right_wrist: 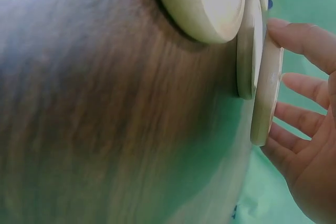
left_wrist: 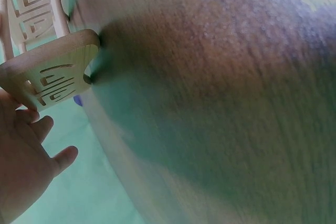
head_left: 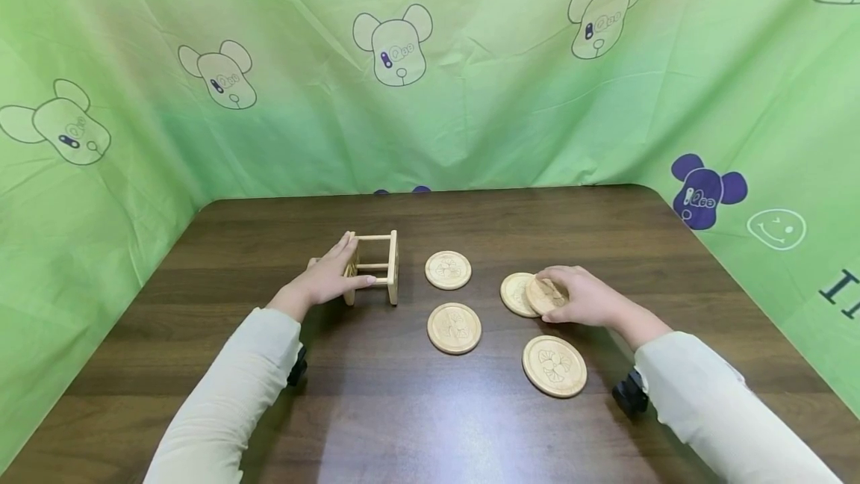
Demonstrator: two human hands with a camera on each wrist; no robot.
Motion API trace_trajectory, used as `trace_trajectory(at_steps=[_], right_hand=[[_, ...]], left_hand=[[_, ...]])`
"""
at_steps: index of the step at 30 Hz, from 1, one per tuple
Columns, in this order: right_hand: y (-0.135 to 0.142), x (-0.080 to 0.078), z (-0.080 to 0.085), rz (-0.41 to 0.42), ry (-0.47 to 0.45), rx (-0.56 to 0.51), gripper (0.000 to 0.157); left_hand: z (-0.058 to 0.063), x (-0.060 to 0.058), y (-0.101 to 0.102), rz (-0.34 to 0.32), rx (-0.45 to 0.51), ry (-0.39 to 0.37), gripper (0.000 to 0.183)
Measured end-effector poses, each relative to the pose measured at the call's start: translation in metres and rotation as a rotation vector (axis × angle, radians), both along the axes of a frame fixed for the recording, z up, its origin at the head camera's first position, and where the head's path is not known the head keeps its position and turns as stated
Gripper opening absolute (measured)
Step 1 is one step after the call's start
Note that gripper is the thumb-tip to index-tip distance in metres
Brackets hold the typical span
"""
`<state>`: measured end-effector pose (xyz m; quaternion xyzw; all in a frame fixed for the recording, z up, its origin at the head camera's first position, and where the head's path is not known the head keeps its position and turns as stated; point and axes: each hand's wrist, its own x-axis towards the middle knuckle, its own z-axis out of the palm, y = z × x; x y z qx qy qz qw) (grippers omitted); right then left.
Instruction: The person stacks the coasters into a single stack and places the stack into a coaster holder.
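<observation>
At my one o'clock, nearest, one loose disc (head_left: 554,366) lies flat on the tabletop (head_left: 376,409). Beyond, my right grip (head_left: 583,297) pinches the held disc (head_left: 543,296), its nine-o'clock edge overlapping another disc (head_left: 514,294). Toward eleven, the wooden rack (head_left: 393,267) runs nine-to-three; my left grip (head_left: 325,276) rests across it, fingers extended.

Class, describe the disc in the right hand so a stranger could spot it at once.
At the dark wooden table, find the person's right hand. It grips a round, pale wooden disc by its edge. Of the five in the head view, only this one is held, and it partly hides a neighbouring disc.
</observation>
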<state>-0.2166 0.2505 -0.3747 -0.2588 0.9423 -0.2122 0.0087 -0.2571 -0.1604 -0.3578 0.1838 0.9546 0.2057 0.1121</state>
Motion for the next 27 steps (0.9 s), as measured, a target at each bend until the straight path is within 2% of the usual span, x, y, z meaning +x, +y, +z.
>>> trace_trajectory(at_steps=[11,27], right_hand=[[-0.011,-0.014,-0.003,0.033,-0.001,0.012,0.056],[-0.02,-0.021,-0.002,0.058,-0.04,0.022,0.058]], left_hand=[[-0.002,-0.001,0.0,0.004,0.005,0.009,0.087],[-0.002,-0.001,0.001,0.01,0.007,0.004,0.086]])
